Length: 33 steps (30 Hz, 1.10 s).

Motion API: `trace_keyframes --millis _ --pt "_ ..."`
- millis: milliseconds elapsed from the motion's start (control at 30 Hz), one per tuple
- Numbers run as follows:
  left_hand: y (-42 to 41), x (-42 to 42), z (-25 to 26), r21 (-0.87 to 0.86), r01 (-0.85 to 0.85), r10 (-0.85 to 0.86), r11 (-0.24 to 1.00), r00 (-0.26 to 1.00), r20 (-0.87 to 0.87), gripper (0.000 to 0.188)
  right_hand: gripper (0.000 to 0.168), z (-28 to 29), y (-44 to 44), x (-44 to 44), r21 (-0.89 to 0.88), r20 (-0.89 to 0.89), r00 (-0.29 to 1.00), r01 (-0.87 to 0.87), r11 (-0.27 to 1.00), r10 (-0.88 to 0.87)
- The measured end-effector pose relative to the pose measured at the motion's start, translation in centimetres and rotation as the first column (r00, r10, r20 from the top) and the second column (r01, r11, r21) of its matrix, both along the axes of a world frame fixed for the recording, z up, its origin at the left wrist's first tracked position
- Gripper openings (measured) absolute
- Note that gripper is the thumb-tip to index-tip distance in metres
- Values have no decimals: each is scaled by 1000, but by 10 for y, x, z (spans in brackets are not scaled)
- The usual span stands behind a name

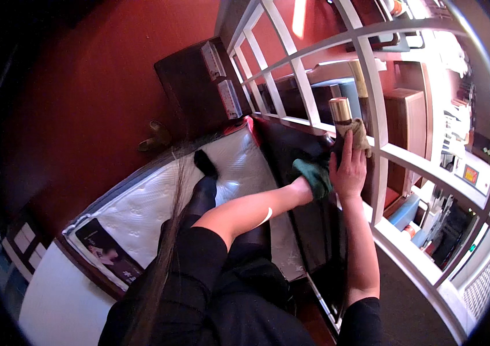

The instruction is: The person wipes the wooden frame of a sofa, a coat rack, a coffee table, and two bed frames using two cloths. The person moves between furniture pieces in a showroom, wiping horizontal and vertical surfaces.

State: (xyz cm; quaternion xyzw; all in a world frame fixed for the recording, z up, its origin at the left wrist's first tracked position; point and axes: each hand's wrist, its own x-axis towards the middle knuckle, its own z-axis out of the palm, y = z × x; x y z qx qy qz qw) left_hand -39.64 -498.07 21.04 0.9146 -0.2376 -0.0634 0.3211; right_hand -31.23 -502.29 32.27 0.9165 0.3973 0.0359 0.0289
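Note:
My left hand (pixel 303 189) is mostly hidden in a dark green cloth (pixel 314 175), which lies against the dark headboard (pixel 288 138) of a bed. With fingers extended, my right hand (pixel 350 173) presses a tan cloth (pixel 359 134) onto a dark bedpost just below its gold-coloured cap (pixel 340 110). Beneath me is a white quilted mattress (pixel 236 151), on which my black-clad leg and foot (pixel 205 164) rest.
A white lattice partition (pixel 379 99) stands right behind the headboard. Beyond the mattress are a dark low cabinet (pixel 184 78) with two boxes (pixel 227 99) and a pair of slippers (pixel 154 136) on the red floor (pixel 111 86). A dark printed panel (pixel 106 251) lies at the mattress's end.

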Motion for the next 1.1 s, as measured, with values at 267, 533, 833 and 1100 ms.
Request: trace_keyframes --millis 267,533,833,1100 --pt "13 4 22 79 -19 18 997 1000 13 23 73 -5 -3 -3 67 45 998 31 997 -34" --pt "6 16 3 157 -71 8 985 929 370 28 65 -14 -57 -47 299 94 974 169 939 -205" --pt "-1 13 9 159 61 -130 985 873 470 23 62 -35 -164 -142 222 316 807 449 865 -500" --pt "-26 27 46 530 183 -273 828 957 96 25 67 -57 -160 -142 327 426 706 463 824 -565"
